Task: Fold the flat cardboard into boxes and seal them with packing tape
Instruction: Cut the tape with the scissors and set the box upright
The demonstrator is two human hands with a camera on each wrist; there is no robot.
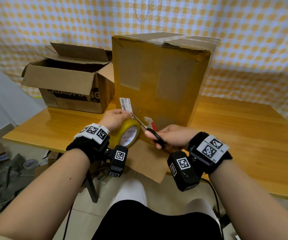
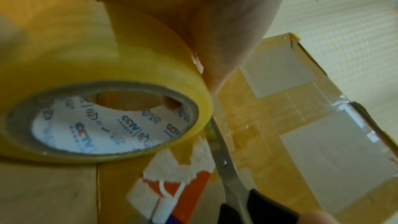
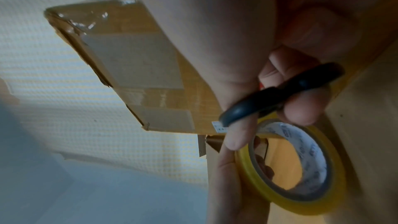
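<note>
— What can't you make out?

— My left grip point(image 1: 116, 117) covers the far rim of the tape roll point(image 1: 128, 134), and the scissors' point(image 1: 145, 129) blade tips vanish against my fingers. The print on the small white label point(image 1: 125, 103) is too tiny to read.

— And the handles?

— My right grip point(image 1: 173, 137) hides most of them. In the right wrist view they're smeared point(image 3: 280, 94); the left wrist view cuts them off at the bottom edge point(image 2: 228, 168).

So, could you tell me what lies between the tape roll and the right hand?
In the head view, the scissors' metal blades span from the right hand past the tape roll.
</note>
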